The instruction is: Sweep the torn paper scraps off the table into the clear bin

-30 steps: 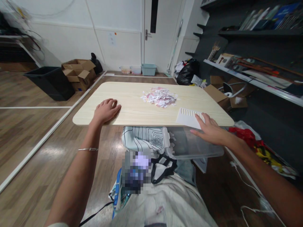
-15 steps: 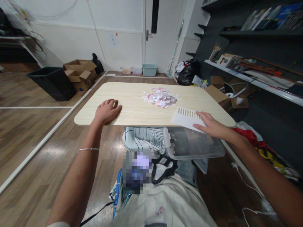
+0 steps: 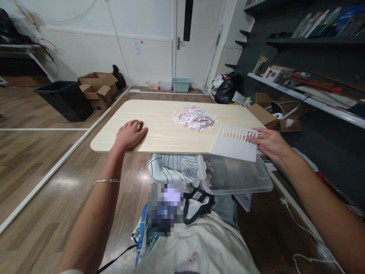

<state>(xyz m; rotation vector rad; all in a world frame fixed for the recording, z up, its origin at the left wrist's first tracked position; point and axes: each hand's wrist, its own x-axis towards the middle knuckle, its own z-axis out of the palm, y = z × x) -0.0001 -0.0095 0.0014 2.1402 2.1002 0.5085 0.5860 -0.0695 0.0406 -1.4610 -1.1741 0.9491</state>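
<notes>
The white slotted panel (image 3: 234, 150), right of the frame's centre, is pinched by the right hand (image 3: 270, 142) at its slotted corner, seemingly to leave the plain edge free. At centre left, the empty left hand (image 3: 129, 134) rests on the table (image 3: 158, 116), apart from the paper scraps (image 3: 195, 118).

A slim silver bangle (image 3: 108, 180) circles the left forearm (image 3: 97, 220), a pale sleeve edge (image 3: 71, 271) peeks in, and look, creased off-white clothing (image 3: 213, 243) bears a small reddish mark (image 3: 194, 256)!
</notes>
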